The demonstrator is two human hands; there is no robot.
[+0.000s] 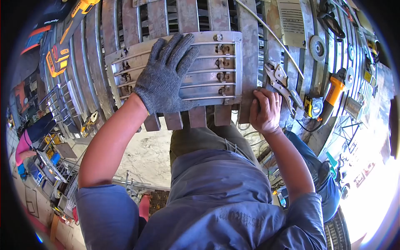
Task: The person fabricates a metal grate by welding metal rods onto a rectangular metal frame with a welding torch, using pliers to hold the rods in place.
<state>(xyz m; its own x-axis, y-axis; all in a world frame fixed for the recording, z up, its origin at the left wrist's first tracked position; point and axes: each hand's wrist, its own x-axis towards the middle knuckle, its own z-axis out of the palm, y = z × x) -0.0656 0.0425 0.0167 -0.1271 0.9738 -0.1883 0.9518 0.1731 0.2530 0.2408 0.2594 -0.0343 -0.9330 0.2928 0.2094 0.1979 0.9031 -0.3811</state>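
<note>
My left hand (168,77), in a grey knitted glove, lies flat with its fingers spread on a metal frame (204,85). The frame has several thin rods and small brackets across a plate, and rests on the slatted metal bench (250,62). Bare, my right hand (266,110) rests at the bench's front edge, right of the frame, its fingers bent over a slat. Whether anything is under those fingers is hidden. Just right of it lie locking pliers (283,85), not clearly touched by the hand.
A tape measure (313,107), an angle grinder (334,89) and a grinding disc (318,48) lie on the right. A long thin rod (275,37) crosses the slats. At the left are a yellow power tool (58,60) and pliers (89,123). Another person's blue-clothed leg (308,160) shows at the right.
</note>
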